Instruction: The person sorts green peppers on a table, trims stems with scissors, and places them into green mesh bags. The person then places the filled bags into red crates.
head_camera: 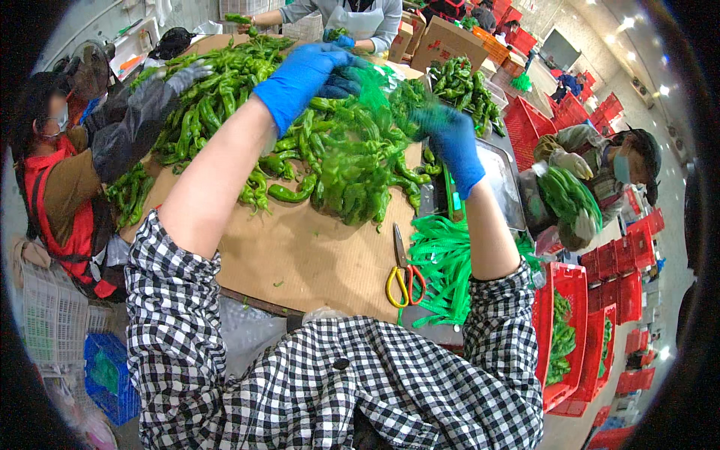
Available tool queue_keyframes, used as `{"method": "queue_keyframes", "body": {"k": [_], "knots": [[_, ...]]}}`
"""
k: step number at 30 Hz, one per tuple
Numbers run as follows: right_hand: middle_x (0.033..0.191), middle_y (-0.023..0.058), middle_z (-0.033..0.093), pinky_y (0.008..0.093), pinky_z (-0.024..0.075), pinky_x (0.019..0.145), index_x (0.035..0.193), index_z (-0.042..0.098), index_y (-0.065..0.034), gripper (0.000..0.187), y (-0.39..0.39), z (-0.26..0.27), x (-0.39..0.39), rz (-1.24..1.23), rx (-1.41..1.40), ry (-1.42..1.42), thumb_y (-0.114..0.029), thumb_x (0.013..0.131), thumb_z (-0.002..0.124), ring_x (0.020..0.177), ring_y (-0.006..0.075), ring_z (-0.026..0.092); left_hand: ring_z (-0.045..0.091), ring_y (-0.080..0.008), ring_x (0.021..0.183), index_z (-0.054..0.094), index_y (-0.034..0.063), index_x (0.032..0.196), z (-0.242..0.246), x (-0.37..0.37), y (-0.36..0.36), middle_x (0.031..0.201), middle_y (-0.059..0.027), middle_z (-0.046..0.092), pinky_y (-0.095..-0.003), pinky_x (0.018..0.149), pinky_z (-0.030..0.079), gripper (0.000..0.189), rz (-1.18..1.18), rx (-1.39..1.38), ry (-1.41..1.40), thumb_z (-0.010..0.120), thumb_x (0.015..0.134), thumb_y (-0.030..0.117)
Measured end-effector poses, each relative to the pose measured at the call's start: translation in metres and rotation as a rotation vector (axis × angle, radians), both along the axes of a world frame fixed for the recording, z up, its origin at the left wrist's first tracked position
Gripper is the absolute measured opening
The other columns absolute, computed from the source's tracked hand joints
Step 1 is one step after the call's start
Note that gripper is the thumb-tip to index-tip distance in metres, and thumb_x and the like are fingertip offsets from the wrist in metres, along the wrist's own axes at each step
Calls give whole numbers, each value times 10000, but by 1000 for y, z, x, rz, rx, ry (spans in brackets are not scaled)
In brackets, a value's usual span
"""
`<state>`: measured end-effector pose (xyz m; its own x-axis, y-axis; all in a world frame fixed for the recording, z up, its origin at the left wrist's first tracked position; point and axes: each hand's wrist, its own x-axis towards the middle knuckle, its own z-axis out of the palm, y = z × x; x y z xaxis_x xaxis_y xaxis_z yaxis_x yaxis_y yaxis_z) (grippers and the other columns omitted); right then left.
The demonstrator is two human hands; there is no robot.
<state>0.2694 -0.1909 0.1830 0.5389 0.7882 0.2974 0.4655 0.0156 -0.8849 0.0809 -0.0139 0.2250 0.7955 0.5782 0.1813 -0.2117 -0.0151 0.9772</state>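
Both my hands wear blue gloves and are raised over a heap of green peppers [225, 95] on a cardboard-covered table [298, 253]. My left hand [315, 76] has its fingers closed on the upper end of a green mesh bag [374, 87]. The bag hangs down with peppers [354, 191] in its lower part, blurred by motion. My right hand [444, 132] is to the right of the bag, its fingers blurred; whether they hold the mesh is unclear. Scissors [402, 270] with a yellow and a red handle lie near the table's right edge, beside a pile of empty green mesh bags [444, 270].
A metal tray [498, 174] stands beyond my right forearm, with a container of peppers [461, 90] behind it. Co-workers stand at left, far side and right; the right one holds a filled mesh bag [568, 197]. Red crates [568, 337] stand at lower right, a blue crate [109, 377] at lower left.
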Motion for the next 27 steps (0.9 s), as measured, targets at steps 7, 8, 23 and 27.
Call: {"method": "queue_keyframes", "body": {"k": [7, 8, 23, 27], "knots": [[721, 44, 658, 228, 450, 518, 883, 691, -4, 147, 20, 58, -40, 114, 146, -32, -133, 814, 673, 570, 86, 564, 623, -236, 861, 591, 91, 1170, -9, 18, -43, 979, -115, 661, -359, 760, 494, 496, -172, 803, 39, 654, 802, 418], [738, 43, 664, 226, 456, 529, 894, 691, -7, 142, 17, 63, -39, 147, 177, -20, -123, 817, 664, 583, 87, 571, 613, -193, 857, 603, 77, 1150, -8, 22, -42, 998, -88, 660, -349, 767, 493, 468, 27, 1009, 159, 676, 799, 376], [1028, 42, 656, 287, 505, 559, 1159, 624, -98, 378, 36, -71, 4, 427, -525, 275, -362, 923, 491, 662, 151, 586, 586, -125, 612, 620, 37, 1024, 80, 0, -104, 831, -69, 645, -240, 589, 499, 226, -101, 540, -875, 490, 951, 208], [1216, 42, 589, 310, 521, 656, 1206, 582, -70, 524, -6, -41, 10, 408, -317, 380, -462, 979, 320, 946, 146, 596, 542, -98, 674, 612, 24, 1092, -14, -77, -57, 824, -21, 613, -246, 621, 460, 366, 116, -21, -648, 510, 938, 340]]}}
